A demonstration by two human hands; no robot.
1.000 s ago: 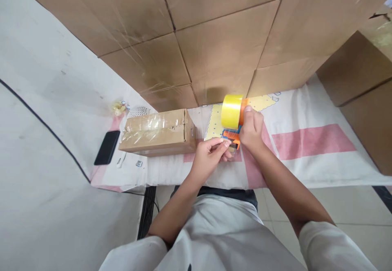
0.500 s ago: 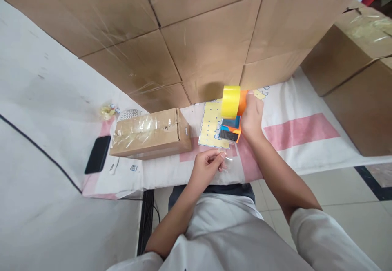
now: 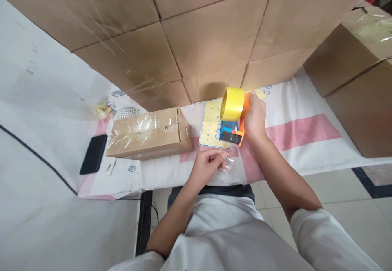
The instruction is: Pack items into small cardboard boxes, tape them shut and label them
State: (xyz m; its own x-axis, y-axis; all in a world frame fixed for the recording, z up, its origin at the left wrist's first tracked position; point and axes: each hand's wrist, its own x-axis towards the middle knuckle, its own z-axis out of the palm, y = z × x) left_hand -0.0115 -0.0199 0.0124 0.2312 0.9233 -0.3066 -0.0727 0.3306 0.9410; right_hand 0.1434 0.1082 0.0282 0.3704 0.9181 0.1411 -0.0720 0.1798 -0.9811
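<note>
My right hand (image 3: pixel 255 115) is wrapped round the orange handle of a tape dispenser (image 3: pixel 232 134), which carries a yellow roll of tape (image 3: pixel 232 104) and has a blue and black front end. It is held up over the cloth-covered table. Closer to my body, the fingers of my left hand (image 3: pixel 210 162) pinch a short piece of clear tape (image 3: pixel 228 164), whose loose end sticks out to the right. To the left of both hands lies a long cardboard box (image 3: pixel 147 134) with shiny clear tape along its top.
A wall of stacked cardboard boxes (image 3: pixel 211 46) rises behind the hands. More large boxes (image 3: pixel 361 99) stand at the right. A black phone (image 3: pixel 93 154) lies left of the long box, beside the white wall (image 3: pixel 36 99). The pink and white tablecloth (image 3: pixel 300 140) covers the table.
The tape dispenser has turned slightly and shifted a little to the right with my right hand. My left hand stays nearly in place, still pinching the clear tape. The view has shifted slightly.
</note>
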